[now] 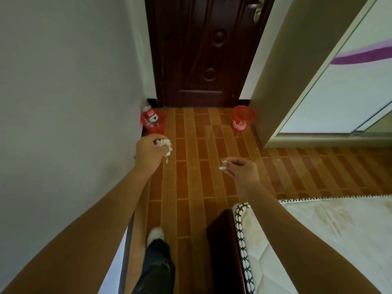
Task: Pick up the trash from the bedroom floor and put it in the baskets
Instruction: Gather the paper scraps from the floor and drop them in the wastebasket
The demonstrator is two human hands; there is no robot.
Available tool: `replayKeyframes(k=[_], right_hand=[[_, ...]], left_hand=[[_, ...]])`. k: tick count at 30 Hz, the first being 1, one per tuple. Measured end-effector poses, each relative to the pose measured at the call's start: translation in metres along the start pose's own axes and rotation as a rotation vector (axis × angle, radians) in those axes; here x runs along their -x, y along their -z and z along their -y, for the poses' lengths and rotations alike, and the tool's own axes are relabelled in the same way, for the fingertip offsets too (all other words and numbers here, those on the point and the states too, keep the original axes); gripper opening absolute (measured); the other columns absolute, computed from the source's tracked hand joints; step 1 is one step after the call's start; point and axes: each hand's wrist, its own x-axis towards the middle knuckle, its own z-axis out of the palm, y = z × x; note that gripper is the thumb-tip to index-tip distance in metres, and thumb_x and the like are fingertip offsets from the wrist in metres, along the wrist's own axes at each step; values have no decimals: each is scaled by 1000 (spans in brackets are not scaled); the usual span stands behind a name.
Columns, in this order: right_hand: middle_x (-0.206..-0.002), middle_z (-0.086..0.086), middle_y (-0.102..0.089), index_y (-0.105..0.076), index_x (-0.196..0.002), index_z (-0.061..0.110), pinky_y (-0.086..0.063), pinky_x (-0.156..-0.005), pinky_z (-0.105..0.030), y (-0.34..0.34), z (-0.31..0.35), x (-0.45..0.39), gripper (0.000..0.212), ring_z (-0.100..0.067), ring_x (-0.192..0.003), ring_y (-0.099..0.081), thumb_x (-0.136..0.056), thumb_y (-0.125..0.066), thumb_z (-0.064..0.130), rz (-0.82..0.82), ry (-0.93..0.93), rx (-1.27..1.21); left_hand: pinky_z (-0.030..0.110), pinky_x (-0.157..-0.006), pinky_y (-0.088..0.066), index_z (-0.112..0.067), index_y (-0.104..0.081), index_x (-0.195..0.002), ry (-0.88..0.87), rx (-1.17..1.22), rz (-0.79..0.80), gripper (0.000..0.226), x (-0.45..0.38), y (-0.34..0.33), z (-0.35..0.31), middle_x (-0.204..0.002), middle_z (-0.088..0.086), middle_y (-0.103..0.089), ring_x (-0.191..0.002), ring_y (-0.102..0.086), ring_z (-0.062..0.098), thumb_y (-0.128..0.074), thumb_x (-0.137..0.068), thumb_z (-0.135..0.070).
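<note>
Crumpled white paper scraps (164, 143) bunched in left hand (148, 149), small white shred (222, 167) pinched by right hand (241, 168); light, soft, easily dropped; red plastic baskets (153, 124) ahead.

Two red baskets flank the door: the left basket (153, 122) holds a plastic bottle (150, 116); the right basket (243, 118) holds pale scraps.

White paper wads (165, 144) and a paper scrap (223, 166) are held aloft before the door.

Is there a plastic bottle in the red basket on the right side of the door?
No, the bottle stands in the left basket; the right basket holds only something pale at its bottom.
</note>
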Motion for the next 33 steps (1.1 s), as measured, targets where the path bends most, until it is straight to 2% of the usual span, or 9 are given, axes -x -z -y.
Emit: replayKeyframes(k=[3,7,11,14,16,21,28,32,33], right_hand=[[-94,-6,-69,-68,-85,12,-54,-88,-34,-23,19,-52,10,-20,-93,-67,-79,-67,4,-57,11,24],[-88,-4,-67,-66,-82,15,-55,-81,-28,-57,53,-119,9,-17,-87,-67,-80,-66,6,-126,-18,0],[-88,-6,-68,-67,-78,13,-56,-82,-29,-74,81,-171,10,-18,-85,-67,-80,-66,4,-195,-37,-83],[-85,-5,-67,-67,-78,12,-55,-83,-30,-77,99,-211,9,-18,-83,-66,-80,-66,3,-266,-44,-120],[-85,-6,-68,-68,-81,9,-55,-83,-29,-73,110,-236,7,-18,-83,-67,-80,-66,3,-314,-59,-163],[-83,-8,-68,-66,-77,9,-57,-70,-20,-48,126,-303,8,-16,-77,-67,-79,-67,2,-401,-47,-186],[-77,-6,-67,-65,-72,11,-57,-70,-22,1,152,-427,12,-17,-72,-67,-80,-67,1,-440,-52,-213],[-77,-7,-68,-65,-73,12,-56,-78,-28,30,175,-496,11,-19,-78,-67,-79,-68,4,-437,-103,-197],[-78,-7,-67,-65,-73,12,-56,-78,-28,37,182,-511,11,-19,-78,-67,-79,-68,3,-442,-105,-187]], left_hand=[[29,-83,-52,-9,-65,-108,-27,5,35,27,-70,-14,-5,-112,10,-65,-101,-61,21,-66,-81,-7],[12,-64,-42,-10,-65,-108,-93,1,138,26,-166,-35,-17,-103,2,-61,-90,-56,12,-64,-83,-6],[19,-69,-46,-7,-67,-103,-158,-22,214,25,-241,-53,-33,-98,3,-63,-87,-59,14,-63,-80,1],[10,-61,-44,-7,-68,-99,-197,-40,303,25,-293,-77,-49,-90,0,-62,-70,-57,1,-61,-78,5],[7,-54,-43,-9,-68,-97,-186,-37,341,25,-321,-96,-57,-85,-3,-61,-62,-57,-2,-61,-78,5],[12,-57,-39,-12,-69,-96,-196,-73,407,23,-385,-153,-75,-87,-2,-62,-70,-57,3,-63,-77,0],[25,-64,-53,-8,-69,-96,-177,-55,435,23,-469,-262,-122,-88,4,-67,-78,-64,17,-63,-76,0],[2,-49,-43,-4,-69,-96,-171,-56,462,23,-511,-331,-156,-89,7,-66,-69,-59,11,-62,-76,4],[2,-50,-43,-3,-68,-97,-174,-50,475,24,-521,-347,-164,-90,8,-66,-72,-59,12,-62,-76,6]])
